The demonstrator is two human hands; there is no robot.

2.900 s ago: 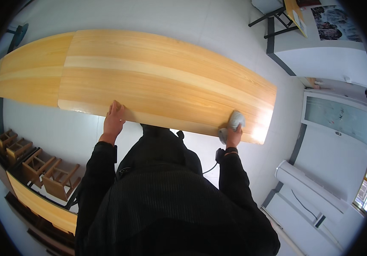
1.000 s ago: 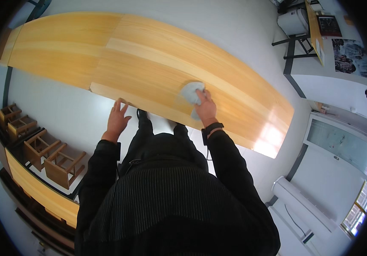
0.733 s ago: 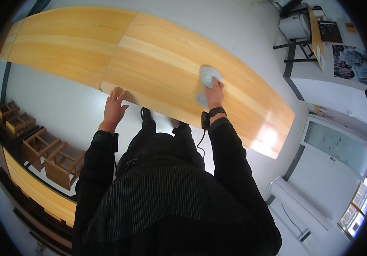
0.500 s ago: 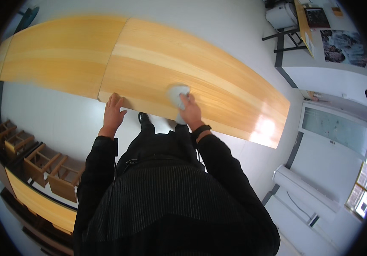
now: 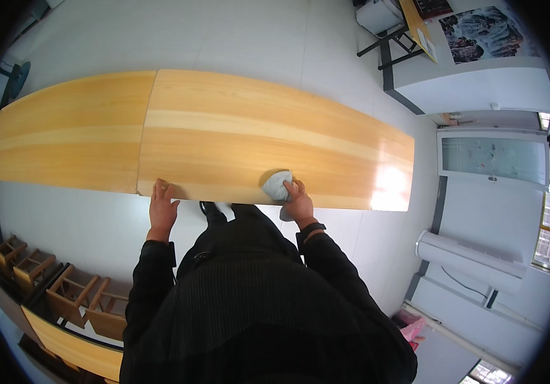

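Observation:
A long light-wood tabletop [image 5: 256,115], with visible seams between its panels, runs across my view. My left hand [image 5: 162,208] rests its fingertips on the near edge, right of a seam, fingers apart. My right hand [image 5: 297,201] grips a pale grey cloth [image 5: 277,185], pressed on the tabletop close to the near edge, with part of the cloth hanging just past that edge. My dark-clad legs and a shoe show below the table.
Wooden stools [image 5: 70,291] sit upturned on another table [image 5: 70,342] at lower left. A folding desk [image 5: 419,32] stands upper right beside a landscape picture [image 5: 486,35]. A glass-fronted cabinet [image 5: 492,153] and a white cylindrical unit [image 5: 470,253] line the right side.
My right hand has moved the cloth back toward the near edge. My left hand stays at the edge. My view has shifted, so the tabletop appears lower and more level.

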